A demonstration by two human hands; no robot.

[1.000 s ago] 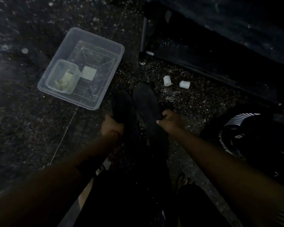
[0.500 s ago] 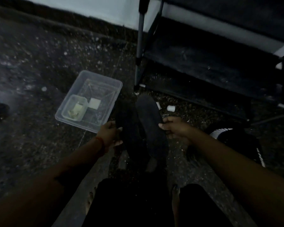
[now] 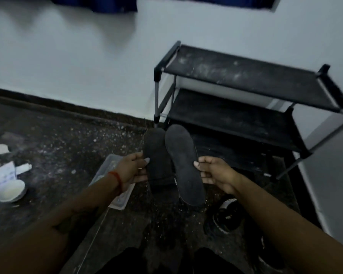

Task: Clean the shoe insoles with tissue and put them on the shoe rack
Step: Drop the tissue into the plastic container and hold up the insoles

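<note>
Each hand pinches an insole, left hand (image 3: 134, 171) on the left insole (image 3: 156, 155), right hand (image 3: 216, 172) on the right insole (image 3: 183, 163), just short of the rack (image 3: 246, 80); lay both flat, probably on its dusty lower shelf

Insoles (image 3: 183, 165): dark grey, matte. Rack (image 3: 246, 80): black shelves with pale dusty smudges, grey posts. Floor (image 3: 67, 139): dark, white-speckled. Wall (image 3: 67, 62): white. Left wrist band (image 3: 116, 177): orange-red. Shoe (image 3: 227, 215) beneath right hand (image 3: 216, 173): black, white stripes.

Bare forearms; red thread band (image 3: 115, 177) on left wrist; legwear seemingly black.
</note>
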